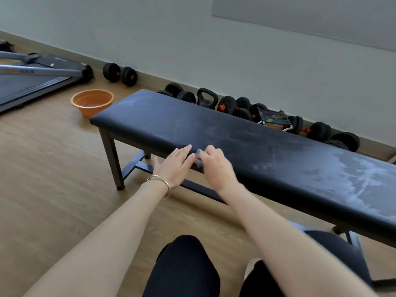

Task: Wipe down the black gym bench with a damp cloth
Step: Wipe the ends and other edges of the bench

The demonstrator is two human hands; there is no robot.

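Head view. The right hand's fingers [211,150] are curled around a small pale cloth [198,155], which shows only as a bunched scrap between the two hands. The right hand [215,167] is blurred, so the exact grip cannot be told. The left hand's fingers [184,150] lie straight and together, holding nothing, flat on the near edge of the black gym bench [214,133]. The left hand [173,166] wears a thin bangle [159,179] at the wrist. Both hands meet at the near edge, left of the pad's middle. The bench runs from far left to near right across the wooden floor [53,168].

Step in hand, as judged: wiping the pad's near edge. To do it well, open the cloth out for a broader contact. Use the flat left hand to brace, and draw overlapping strokes rightward toward the white residue [368,181], which lies heaviest at the right end, with fainter haze along the far side.

Count: one bench, one cloth, two hands and one bangle. Also one orange basin [90,111] on the floor beyond the left end, one treadmill [32,82] at far left and one kettlebell [207,99] by the wall. One dumbbell [119,74] lies apart near the treadmill. More stand in a row behind the bench, overlapping too much to count.
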